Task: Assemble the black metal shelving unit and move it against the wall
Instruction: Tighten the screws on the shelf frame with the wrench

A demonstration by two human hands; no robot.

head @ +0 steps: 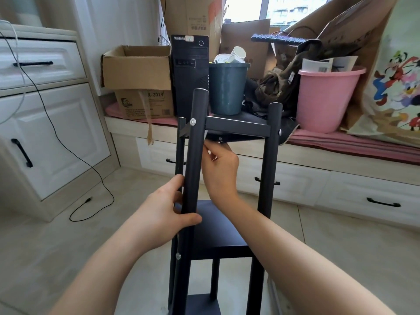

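The black metal shelving unit (270, 155) stands upright in front of me on the tiled floor, with round posts, a top shelf (236, 125) and lower shelves beneath. A silver screw (193, 121) shows on the near left post (197, 142). My left hand (172, 208) grips that post about halfway down, thumb across its front. My right hand (221, 171) reaches up behind the post, its fingertips under the top shelf's left corner; whether it pinches anything is hidden by the post.
A window bench (318, 153) with drawers runs behind the unit, piled with cardboard boxes (136, 67), a black computer tower (189, 71), a dark bin (227, 89), a pink bucket (327, 98) and clothes. A white cabinet (45, 123) stands left, and a black cable (91, 201) trails across the floor.
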